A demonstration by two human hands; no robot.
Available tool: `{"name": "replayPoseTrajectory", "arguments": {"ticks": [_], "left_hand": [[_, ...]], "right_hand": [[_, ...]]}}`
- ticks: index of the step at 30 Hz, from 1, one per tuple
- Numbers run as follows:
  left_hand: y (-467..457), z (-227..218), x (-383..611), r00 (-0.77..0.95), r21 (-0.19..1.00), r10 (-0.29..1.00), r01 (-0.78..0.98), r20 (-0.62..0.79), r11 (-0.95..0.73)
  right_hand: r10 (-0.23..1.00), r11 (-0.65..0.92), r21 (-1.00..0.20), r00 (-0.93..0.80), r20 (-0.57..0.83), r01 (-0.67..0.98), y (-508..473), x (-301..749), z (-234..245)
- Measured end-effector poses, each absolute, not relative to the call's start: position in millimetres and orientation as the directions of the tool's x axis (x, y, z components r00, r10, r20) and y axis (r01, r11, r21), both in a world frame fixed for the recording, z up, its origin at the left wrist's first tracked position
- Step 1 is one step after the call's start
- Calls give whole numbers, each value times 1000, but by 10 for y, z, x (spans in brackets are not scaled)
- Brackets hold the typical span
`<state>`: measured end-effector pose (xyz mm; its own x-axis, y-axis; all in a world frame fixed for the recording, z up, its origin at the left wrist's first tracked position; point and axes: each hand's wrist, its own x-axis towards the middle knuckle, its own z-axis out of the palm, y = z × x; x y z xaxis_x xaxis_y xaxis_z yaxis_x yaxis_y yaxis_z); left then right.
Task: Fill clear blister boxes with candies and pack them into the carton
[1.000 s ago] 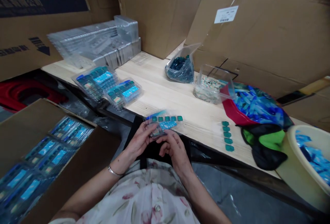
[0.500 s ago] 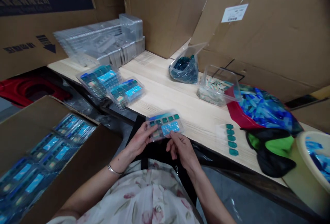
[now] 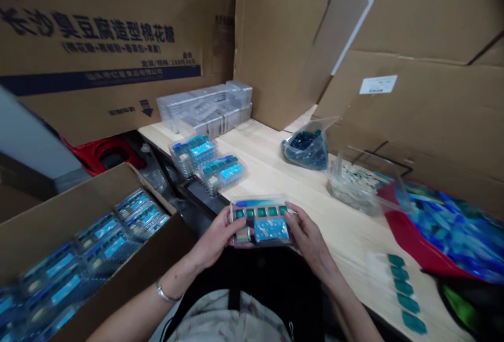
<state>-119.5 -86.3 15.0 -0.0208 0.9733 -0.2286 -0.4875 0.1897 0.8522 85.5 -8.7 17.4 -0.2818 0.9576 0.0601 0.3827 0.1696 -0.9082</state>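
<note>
Between my two hands is a clear plastic blister pack (image 3: 271, 230), held over my lap at the table edge. It shows a row of green square pieces, a blue strip along the top and a light blue speckled packet. My left hand (image 3: 217, 237) grips its left end, thumb on top. At the right end my right hand (image 3: 309, 239) closes on it, thumb on the upper corner. Two stacks of similar filled packs, a nearer stack (image 3: 222, 173) and a farther stack (image 3: 193, 154), stand just beyond on the table.
An open carton (image 3: 157, 234) full of such packs stands at lower left. Clear empty trays (image 3: 205, 105) are piled at the back. Along the right are a bag of dark green pieces (image 3: 307, 150), a clear tub (image 3: 354, 189), a red container of blue pieces (image 3: 397, 226) and several green pieces (image 3: 407, 302).
My right hand has gone from touching the pack's lower edge to gripping its right end. The pack is now level between both hands. The camera view has turned left and up.
</note>
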Motion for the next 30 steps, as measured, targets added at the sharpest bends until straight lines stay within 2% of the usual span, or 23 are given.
{"name": "replayPoseTrajectory", "arguments": {"ticks": [3,5,9,13,15,18,20,26,30], "left_hand": [[-756,370,-1568,-216,982,968,-165,-124,89],[-648,475,-1836,-305,991,950,93,-68,100],[-401,570,-2249,-413,874,911,442,-1,202],[-197,540,-2456,-478,628,878,693,33,354],[-134,484,-2501,-507,560,861,721,27,407],[-85,370,-2525,-513,549,858,719,6,426],[-69,297,-2532,-491,556,871,718,-23,419],[-20,234,-2555,-418,610,901,686,-114,395],[-64,297,-2557,-443,625,890,666,-107,407]], "right_hand": [[923,243,-905,-369,105,350,224,477,341],[891,316,-864,-436,129,391,457,202,470],[817,516,-656,-547,184,551,865,-295,694],[746,650,-410,-640,182,640,1119,-602,773],[723,679,-307,-681,116,667,1194,-689,749],[727,675,-183,-686,2,715,1251,-776,660],[752,647,-140,-658,-45,750,1256,-819,583],[772,605,-236,-633,-63,761,1296,-844,443],[795,561,-346,-606,-30,752,1555,-754,455]]}}
